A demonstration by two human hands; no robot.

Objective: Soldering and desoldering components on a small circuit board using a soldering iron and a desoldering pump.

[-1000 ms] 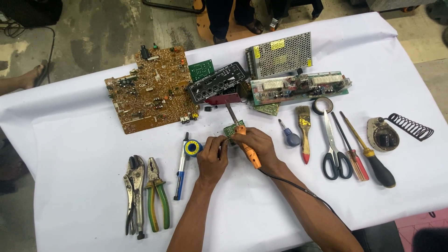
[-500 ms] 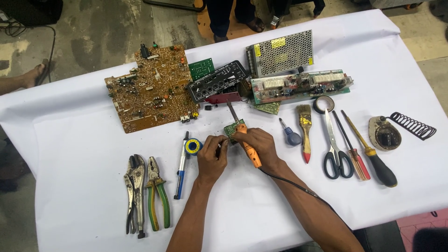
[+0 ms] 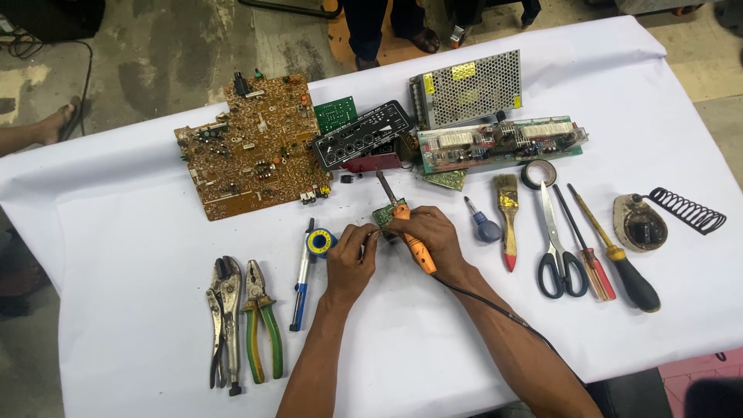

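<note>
The small green circuit board (image 3: 382,213) lies on the white table (image 3: 116,232), near its middle. The right hand (image 3: 427,238) has its fingers clamped on the orange soldering iron (image 3: 410,236). The left hand (image 3: 350,254) fingers are together at the board's edge; the solder spool (image 3: 319,241) lies just beside.

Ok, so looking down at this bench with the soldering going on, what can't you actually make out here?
- Head view: the small green circuit board is mostly covered by both hands.
- Whether the orange-handled soldering iron in the right hand touches the board: too small.
- What the left hand fingers pinch: hidden.
- People standing beyond the white-covered table: cut off by the top edge.
</note>
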